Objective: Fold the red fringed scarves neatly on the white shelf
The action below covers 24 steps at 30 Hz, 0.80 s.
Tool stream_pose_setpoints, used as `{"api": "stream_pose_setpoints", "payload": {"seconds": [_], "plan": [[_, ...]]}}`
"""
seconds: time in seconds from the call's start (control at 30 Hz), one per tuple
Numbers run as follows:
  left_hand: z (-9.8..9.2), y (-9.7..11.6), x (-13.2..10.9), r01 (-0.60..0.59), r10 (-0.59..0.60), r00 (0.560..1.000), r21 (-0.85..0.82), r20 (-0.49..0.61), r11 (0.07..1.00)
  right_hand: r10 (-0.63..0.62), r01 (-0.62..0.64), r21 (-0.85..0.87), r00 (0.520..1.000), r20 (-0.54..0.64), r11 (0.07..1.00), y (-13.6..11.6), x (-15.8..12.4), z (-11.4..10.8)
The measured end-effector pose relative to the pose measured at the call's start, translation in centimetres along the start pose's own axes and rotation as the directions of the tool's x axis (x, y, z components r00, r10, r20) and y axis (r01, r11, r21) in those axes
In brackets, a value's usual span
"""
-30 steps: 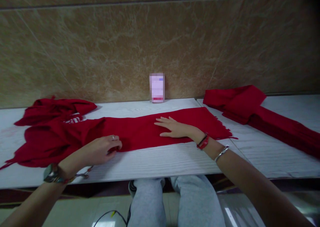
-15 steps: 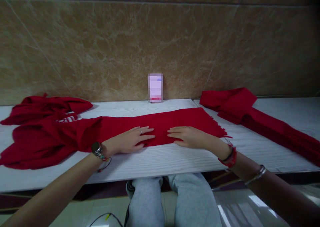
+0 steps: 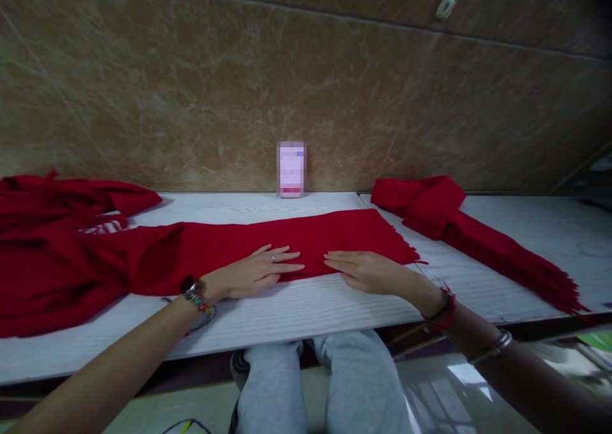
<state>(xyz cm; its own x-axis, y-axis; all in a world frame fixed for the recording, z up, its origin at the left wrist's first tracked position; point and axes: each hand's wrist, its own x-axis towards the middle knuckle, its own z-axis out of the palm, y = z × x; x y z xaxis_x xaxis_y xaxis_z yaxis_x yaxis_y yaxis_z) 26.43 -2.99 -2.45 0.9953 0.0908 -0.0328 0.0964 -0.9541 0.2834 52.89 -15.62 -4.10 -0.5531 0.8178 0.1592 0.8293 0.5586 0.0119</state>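
A red fringed scarf point(image 3: 329, 230) lies flat across the white table, its fringe at the right end and its left part bunched into loose folds. My left hand point(image 3: 258, 269) rests on the scarf near its front edge, fingers spread and stretched out, a ring on one finger. To the right, my right hand point(image 3: 366, 269) lies at the same front edge, fingers straight and close together, its thumb side toward me. Both palms face down on the cloth, and neither hand grips it.
A second red scarf point(image 3: 421, 208), folded and fringed, lies at the right. More red cloth point(image 3: 71, 195) is heaped at the back left. A blurred phone-like card point(image 3: 291, 169) leans against the brown marbled wall point(image 3: 191, 90). The white tabletop point(image 3: 287, 313) ends above my knees.
The camera view has turned a little, showing more of the right side. My right hand's fingers have come closer together and slid slightly toward the front edge. Both hands stay on the scarf.
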Motion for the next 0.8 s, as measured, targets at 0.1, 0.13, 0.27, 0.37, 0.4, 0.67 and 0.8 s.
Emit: {"api": "stream_pose_setpoints", "payload": {"seconds": [0.1,0.13,0.27,0.37,0.4,0.67,0.8], "plan": [[0.1,-0.1,0.0,0.011,-0.011,1.000,-0.039,0.008,0.999,0.007,-0.007,-0.057,1.000,0.002,0.998,0.1,-0.1,0.1],[0.1,-0.1,0.0,0.013,-0.013,1.000,-0.051,0.009,0.999,0.004,-0.003,-0.074,1.000,0.004,0.997,0.1,-0.1,0.2],[0.0,-0.2,-0.1,0.031,-0.032,0.999,-0.071,-0.005,0.997,0.022,-0.026,-0.104,0.999,-0.037,0.994,0.0,-0.1,0.4],[-0.1,-0.2,-0.1,0.048,-0.048,0.999,-0.078,-0.006,0.996,0.035,-0.045,-0.135,0.997,-0.075,0.990,-0.4,0.3,0.8],[-0.1,-0.1,-0.1,0.052,-0.052,0.999,-0.089,-0.005,0.995,0.036,-0.048,-0.151,0.996,-0.079,0.987,-0.5,0.5,0.9],[0.0,-0.3,0.0,0.057,-0.061,0.998,-0.168,-0.018,0.984,0.024,-0.045,-0.162,0.991,-0.133,0.986,-0.5,0.8,1.2],[0.2,-0.6,-0.2,0.033,-0.033,0.999,-0.092,-0.001,0.995,-0.021,-0.008,-0.136,0.978,-0.207,0.991,0.0,0.2,1.6]]}}
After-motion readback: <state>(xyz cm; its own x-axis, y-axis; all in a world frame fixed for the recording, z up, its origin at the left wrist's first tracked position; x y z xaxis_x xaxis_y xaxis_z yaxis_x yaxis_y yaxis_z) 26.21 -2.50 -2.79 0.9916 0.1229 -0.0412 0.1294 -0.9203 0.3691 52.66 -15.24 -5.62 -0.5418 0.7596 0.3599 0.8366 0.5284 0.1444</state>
